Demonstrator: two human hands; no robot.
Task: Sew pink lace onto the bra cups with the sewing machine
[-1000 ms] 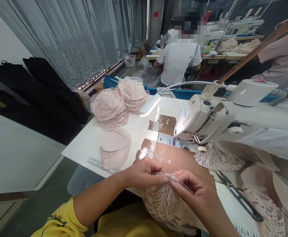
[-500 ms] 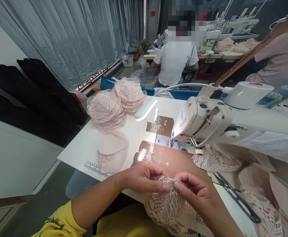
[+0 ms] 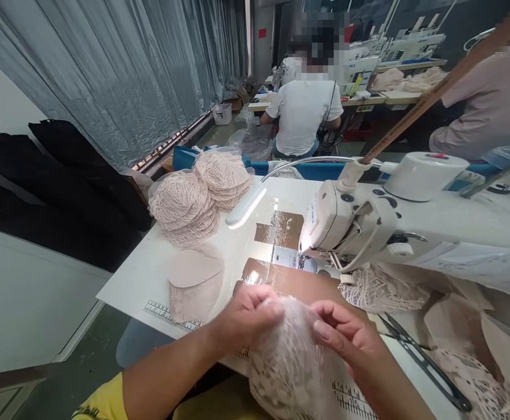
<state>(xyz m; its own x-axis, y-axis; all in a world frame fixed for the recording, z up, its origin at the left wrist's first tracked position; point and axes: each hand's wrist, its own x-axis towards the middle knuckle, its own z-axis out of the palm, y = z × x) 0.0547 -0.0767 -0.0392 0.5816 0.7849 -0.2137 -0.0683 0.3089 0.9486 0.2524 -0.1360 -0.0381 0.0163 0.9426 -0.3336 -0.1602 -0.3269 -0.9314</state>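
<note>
A beige lace cup piece (image 3: 287, 359) bulges up between my hands at the near edge of the white sewing table (image 3: 150, 274). My left hand (image 3: 248, 318) pinches its top left edge with curled fingers. On the right side my right hand (image 3: 349, 341) grips the same lace. A white sewing machine (image 3: 369, 219) stands just beyond, its needle area lit by a gooseneck lamp (image 3: 246, 204). More lace (image 3: 377, 289) lies under the machine head.
Two stacks of lace cups (image 3: 198, 195) and a flat beige cup (image 3: 194, 268) lie at the table's left. Black thread snips (image 3: 425, 364) lie at the right beside loose lace. Other people sit at machines behind. Grey curtain and black bags are on the left.
The lace piece has been turned and pushed up into a dome between my hands. Both hands shifted slightly outward around it. The view has tilted down a little.
</note>
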